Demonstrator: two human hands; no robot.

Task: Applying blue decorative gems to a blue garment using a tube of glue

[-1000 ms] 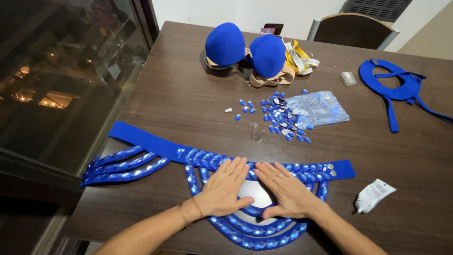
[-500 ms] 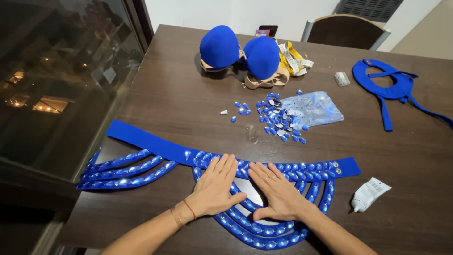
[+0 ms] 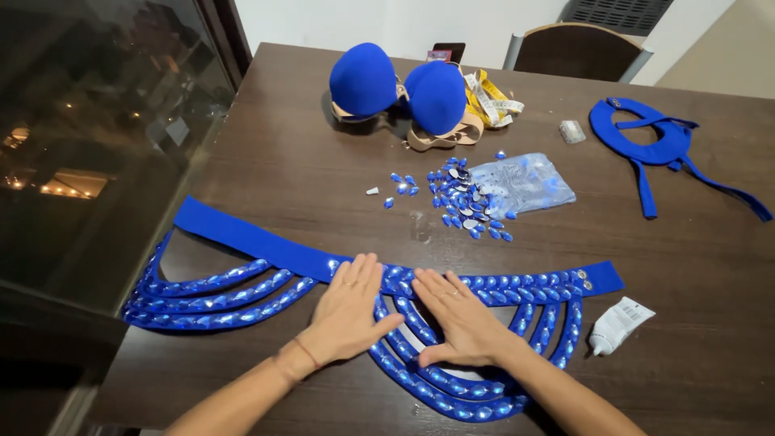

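On the near edge of the dark wooden table (image 3: 307, 161), the blue jewelled belt (image 3: 452, 278) lies flat, and both hands rest on its middle loops: the left hand (image 3: 349, 311) and right hand (image 3: 460, 316) are spread open, palms down, gripping nothing. Pressing well here seems to call for even, flat pressure, so the gems seat without sliding (a white glue tube (image 3: 617, 323) lies just beside the belt's right end). The belt's long axis runs left to right, its draped loops pointing toward the person.
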